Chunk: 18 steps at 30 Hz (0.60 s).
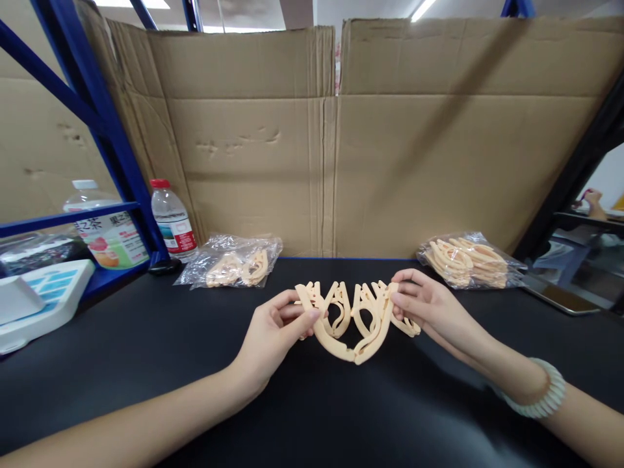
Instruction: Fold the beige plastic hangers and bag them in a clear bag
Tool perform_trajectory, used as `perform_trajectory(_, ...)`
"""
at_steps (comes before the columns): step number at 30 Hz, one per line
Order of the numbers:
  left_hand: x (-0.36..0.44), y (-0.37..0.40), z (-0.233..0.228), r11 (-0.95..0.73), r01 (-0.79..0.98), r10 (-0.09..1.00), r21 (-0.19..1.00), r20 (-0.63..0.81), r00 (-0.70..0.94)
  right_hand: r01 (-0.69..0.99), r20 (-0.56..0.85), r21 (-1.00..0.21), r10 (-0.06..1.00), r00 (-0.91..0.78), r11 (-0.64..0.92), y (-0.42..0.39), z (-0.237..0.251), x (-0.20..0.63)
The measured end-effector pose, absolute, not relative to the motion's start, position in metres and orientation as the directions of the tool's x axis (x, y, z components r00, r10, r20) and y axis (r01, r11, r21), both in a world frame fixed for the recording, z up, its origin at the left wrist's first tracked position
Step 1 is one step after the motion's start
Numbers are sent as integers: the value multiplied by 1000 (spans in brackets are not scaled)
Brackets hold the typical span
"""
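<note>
My left hand (pixel 277 331) pinches one end of a beige folding hanger (pixel 336 346) between thumb and fingers. The opposite end is gripped by my right hand (pixel 433 309), so the hanger spans both hands in a wide U with its middle joint lowest. Just behind it, more beige folding hangers (pixel 344 312) stand on the black table (pixel 312 416), partly hidden by the held one and my fingers. Whether the held hanger touches those behind, I cannot tell. A pale beaded bracelet (pixel 548 390) circles my right wrist.
Clear plastic bags with beige hangers lie at the back left (pixel 229 263) and back right (pixel 468 260). A red-capped bottle (pixel 173 221) stands by the blue frame (pixel 104 140). A phone (pixel 560 296) lies at right. Cardboard panels (pixel 253 156) close off the back.
</note>
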State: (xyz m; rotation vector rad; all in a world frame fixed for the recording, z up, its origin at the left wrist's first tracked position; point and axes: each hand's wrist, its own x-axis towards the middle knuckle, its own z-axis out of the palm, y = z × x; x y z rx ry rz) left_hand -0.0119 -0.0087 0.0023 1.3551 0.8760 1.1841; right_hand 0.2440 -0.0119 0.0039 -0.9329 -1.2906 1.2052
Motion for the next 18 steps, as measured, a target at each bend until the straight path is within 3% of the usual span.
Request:
perform_trajectory(5,-10,-12,2,-152,-72,939,986,167,300,-115,242,-969,934,-263,219,-20,3,233)
perform_trajectory(12,-8,-12,-1,-206,-45,923,977,210,324,177,222,-912,809,-545,370,-33,6,230)
perform_trajectory(18,-8,-11,1,-313,-7,871,950,290,397,229,231,-868,766,-599,441,-40,11,228)
